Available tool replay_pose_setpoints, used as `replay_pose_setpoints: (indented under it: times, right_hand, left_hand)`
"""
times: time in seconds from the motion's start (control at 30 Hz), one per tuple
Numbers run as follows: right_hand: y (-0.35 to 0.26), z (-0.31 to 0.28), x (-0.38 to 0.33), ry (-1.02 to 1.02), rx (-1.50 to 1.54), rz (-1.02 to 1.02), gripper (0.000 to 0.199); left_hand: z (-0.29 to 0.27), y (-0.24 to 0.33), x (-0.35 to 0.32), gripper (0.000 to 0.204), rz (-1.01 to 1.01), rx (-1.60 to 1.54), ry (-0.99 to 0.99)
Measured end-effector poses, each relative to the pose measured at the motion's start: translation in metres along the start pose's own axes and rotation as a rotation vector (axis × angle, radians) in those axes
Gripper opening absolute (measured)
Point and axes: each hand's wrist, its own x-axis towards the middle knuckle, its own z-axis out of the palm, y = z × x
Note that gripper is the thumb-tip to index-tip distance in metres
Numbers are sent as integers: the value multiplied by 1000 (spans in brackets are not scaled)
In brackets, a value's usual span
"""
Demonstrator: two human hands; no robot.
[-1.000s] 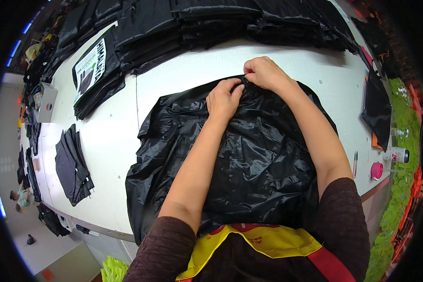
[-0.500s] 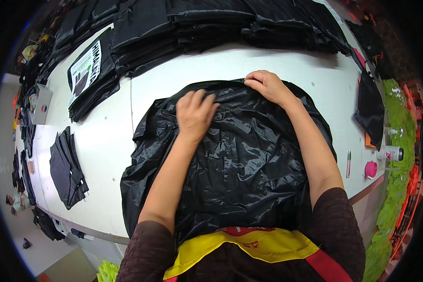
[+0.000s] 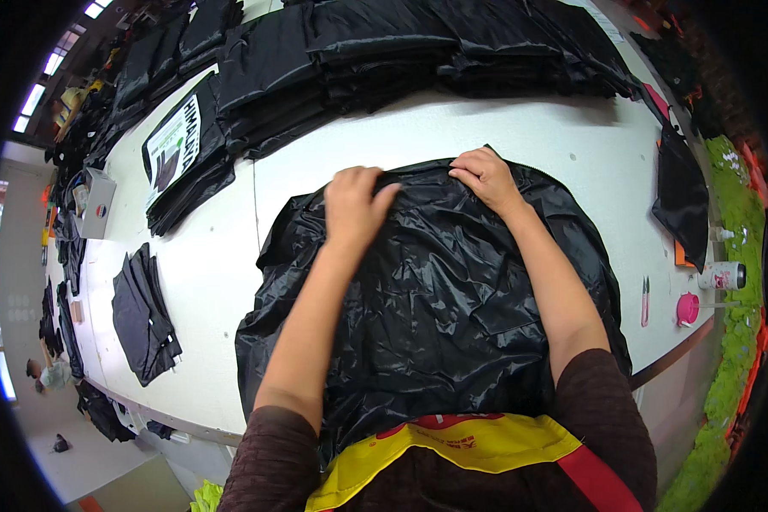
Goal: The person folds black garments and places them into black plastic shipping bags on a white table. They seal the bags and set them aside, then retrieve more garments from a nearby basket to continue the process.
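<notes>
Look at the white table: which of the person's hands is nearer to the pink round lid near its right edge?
Right. The right hand rests on the black garment, on the pink lid's side; the left hand lies farther left.

Stacks of folded black garments (image 3: 384, 47) line the white table (image 3: 563, 141); a pink cup (image 3: 687, 309) sits near its right edge.

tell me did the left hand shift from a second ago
Yes. The left hand slid left along the far edge of the black shiny garment, away from the right hand, which stays near the same spot.

White printed label (image 3: 172, 147) atop black stack (image 3: 198, 162)
</notes>
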Motion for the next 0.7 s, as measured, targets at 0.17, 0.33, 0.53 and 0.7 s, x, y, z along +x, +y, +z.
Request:
replay_pose_setpoints:
  times: [0.17, 0.33, 0.53, 0.7]
  right_hand:
    - [-4, 0, -1, 77, -50, -73, 14]
    - [-4, -2, -1, 38, 54, -45, 15]
    - [-4, -13, -1, -57, 147, -25, 22]
    - [4, -17, -1, -85, -20, -71, 23]
  left_hand:
    - [49, 59, 23, 28, 35, -136, -64]
    - [78, 60, 27, 20, 36, -91, 25]
    - [86, 59, 27, 9, 49, 46, -24]
    - [81, 62, 40, 9, 150, 187, -218]
